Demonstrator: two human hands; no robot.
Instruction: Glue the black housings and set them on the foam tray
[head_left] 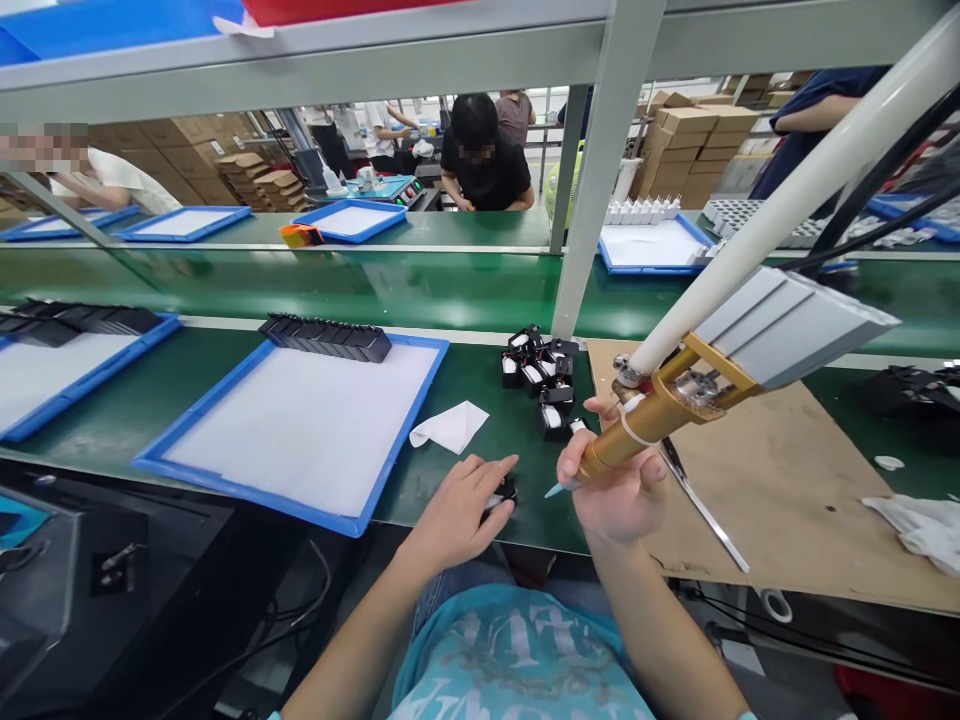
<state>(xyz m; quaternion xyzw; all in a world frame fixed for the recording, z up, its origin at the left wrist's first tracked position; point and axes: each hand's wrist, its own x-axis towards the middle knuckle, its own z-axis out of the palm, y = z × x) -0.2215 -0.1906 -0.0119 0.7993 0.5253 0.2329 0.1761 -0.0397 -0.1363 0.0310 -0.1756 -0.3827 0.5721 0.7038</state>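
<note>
My left hand [465, 505] is on the bench near its front edge, fingers curled over a small black housing [510, 488] with something white in it; the fingers cover most of it. Wrapped round a gold-coloured glue gun [619, 440], my right hand [619, 500] holds it tilted, its pale blue nozzle [556, 491] pointing down and left, just right of the black housing. Grey plates [795, 325] and a thick white tube are at the gun's upper end. Behind my hands lies a pile of similar black housings [536, 365] with white parts inside.
Left of my hands are a white cloth [450, 428] and a blue-rimmed tray [300, 430] with a row of black parts [322, 337] at its back. Tweezers [709, 510] lie on a cardboard sheet [787, 480] at right. A metal post [600, 170] rises behind the pile. Several people work beyond.
</note>
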